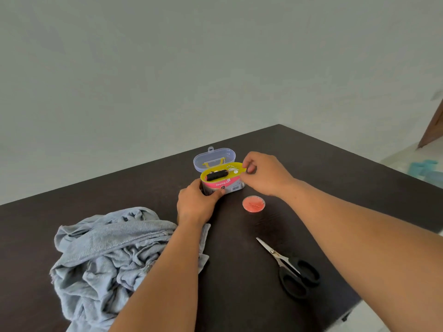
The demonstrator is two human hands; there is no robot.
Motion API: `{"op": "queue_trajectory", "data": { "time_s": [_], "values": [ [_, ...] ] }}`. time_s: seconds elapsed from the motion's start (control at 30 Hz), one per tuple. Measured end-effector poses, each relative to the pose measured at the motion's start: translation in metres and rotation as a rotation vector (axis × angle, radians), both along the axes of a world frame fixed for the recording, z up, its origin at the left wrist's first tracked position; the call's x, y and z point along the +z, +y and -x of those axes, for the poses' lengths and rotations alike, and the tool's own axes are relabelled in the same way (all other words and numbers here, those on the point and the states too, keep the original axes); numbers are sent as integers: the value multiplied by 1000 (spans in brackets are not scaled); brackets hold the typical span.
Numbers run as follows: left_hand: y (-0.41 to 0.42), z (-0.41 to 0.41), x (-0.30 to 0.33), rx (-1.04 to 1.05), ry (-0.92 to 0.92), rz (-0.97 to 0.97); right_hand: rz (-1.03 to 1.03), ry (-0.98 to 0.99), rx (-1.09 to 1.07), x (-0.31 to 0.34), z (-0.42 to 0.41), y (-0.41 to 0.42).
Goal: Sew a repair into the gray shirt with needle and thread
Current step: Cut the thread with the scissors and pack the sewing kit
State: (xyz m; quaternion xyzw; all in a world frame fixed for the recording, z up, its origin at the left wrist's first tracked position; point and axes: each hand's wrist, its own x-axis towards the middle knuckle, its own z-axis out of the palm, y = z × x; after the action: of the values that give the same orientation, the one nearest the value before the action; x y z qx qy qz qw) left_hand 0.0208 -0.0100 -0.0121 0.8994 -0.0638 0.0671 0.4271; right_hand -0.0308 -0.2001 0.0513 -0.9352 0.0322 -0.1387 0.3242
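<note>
Dark brown wooden table (239,307) fills the lower view, set against a pale grey-green wall. At the left of it lies the crumpled gray ribbed shirt (103,255), heaped loosely, with the left forearm crossing over its right edge.

Just past the shirt, the left hand (195,203) curls its fingers and thumb round the near left end of the small oval clear plastic sewing kit box (221,185), gripping its wall. The box bears a pink label and stands with its transparent hinged lid (214,158) tipped up behind it. Inside sits a yellow plastic tray (225,169) carrying a black thread spool (215,175) and some small metal bits too fine to make out.

At the tray's right end, the right hand (265,173) pinches the tray's little tab between thumb and fingertips.

Near the box, to its right, rests a small round pink dish (253,203). Closer and further right lie black-handled steel scissors (290,269), blades closed.
</note>
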Motion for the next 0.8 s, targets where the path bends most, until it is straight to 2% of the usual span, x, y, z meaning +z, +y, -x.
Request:
{"op": "queue_trajectory", "data": {
  "time_s": [0.13,0.23,0.47,0.67,0.8],
  "values": [
    [1,-2,-1,-8,-1,1,90,273,44,-8,16,1],
    [1,-3,-1,-4,3,1,104,374,79,-14,19,2],
    [1,-3,-2,-8,11,18,55,290,51,-20,15,-11],
    [2,-6,-5,-7,24,30,-32,99,-138,-3,-8,-26],
    [1,-8,-7,-10,20,25,-94,20,-124,13,-27,-23]
  ]
}}
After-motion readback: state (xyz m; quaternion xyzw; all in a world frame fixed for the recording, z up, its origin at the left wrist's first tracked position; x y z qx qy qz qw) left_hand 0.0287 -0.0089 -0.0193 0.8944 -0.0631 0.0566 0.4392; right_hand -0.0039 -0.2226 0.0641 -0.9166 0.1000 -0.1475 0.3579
